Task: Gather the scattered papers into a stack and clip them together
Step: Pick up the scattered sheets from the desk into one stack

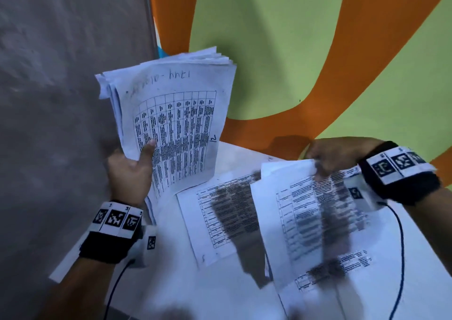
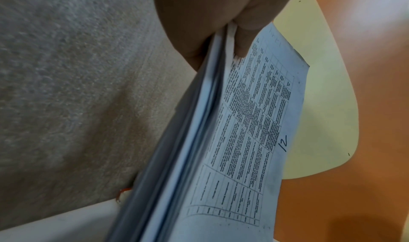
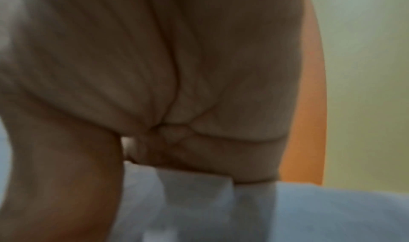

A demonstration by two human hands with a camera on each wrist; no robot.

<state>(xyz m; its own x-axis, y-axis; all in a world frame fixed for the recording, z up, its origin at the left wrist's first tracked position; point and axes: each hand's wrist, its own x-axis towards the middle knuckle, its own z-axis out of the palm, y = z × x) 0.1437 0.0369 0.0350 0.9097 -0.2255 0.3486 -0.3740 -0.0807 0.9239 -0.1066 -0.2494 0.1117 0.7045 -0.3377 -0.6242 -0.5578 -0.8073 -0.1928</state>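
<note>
1. stack of papers (image 1: 176, 114): white, black printed grid tables, black handwriting
2. loose sheets (image 1: 225, 217): white, black table text
3. surface (image 1: 171, 283): white
4. wall (image 1: 281, 50): green with orange curved bands
5. wristbands (image 1: 115, 219): black, black-and-white square markers
6. floor (image 1: 49, 75): mottled grey

Head view looks down; wrist views sit close against the papers (image 1: 176, 124).
</note>
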